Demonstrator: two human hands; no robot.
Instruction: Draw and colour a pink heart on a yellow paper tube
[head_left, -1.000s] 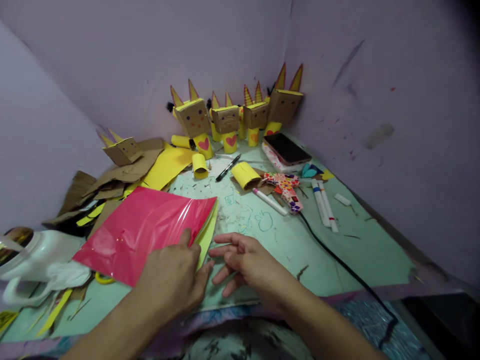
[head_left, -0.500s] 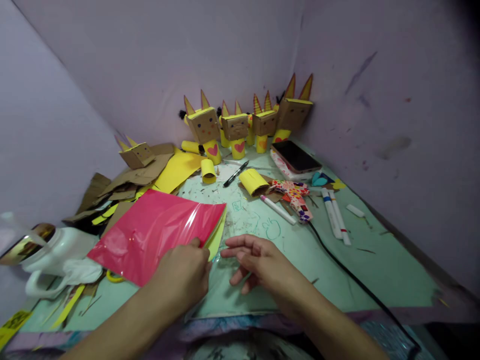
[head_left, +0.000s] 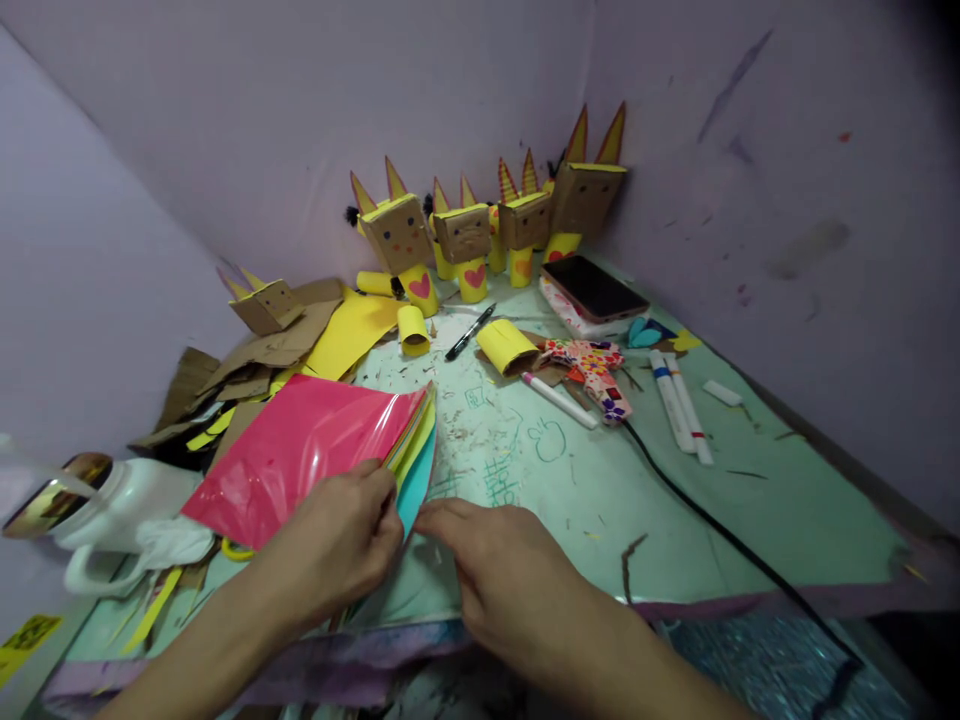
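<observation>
A pack of coloured paper [head_left: 300,440] in a shiny clear sleeve lies tilted on the left of the table, pink sheet uppermost. My left hand [head_left: 356,530] is closed on its near right edge, lifting the upper sheets there. Between the hands the stack fans apart, showing yellow-green sheets and a blue sheet [head_left: 415,485] beneath. My right hand [head_left: 502,565] has its fingertips pinched together at the blue sheet's near edge; the thumb is mostly hidden. Whether it grips paper alone or the sleeve too, I cannot tell.
Cardboard figures with horns [head_left: 465,235] stand along the back wall. A glue gun wrapped in floral cloth [head_left: 592,370] trails a black cord rightward. Markers [head_left: 679,405], a pen [head_left: 471,332], yellow tubes [head_left: 506,345] and a phone [head_left: 596,288] lie around. A white mug [head_left: 142,500] stands left.
My right hand has gone from spread fingers to a pinch at the pack's edge. The pack's right side has opened, uncovering a blue sheet. The view has shifted slightly.
</observation>
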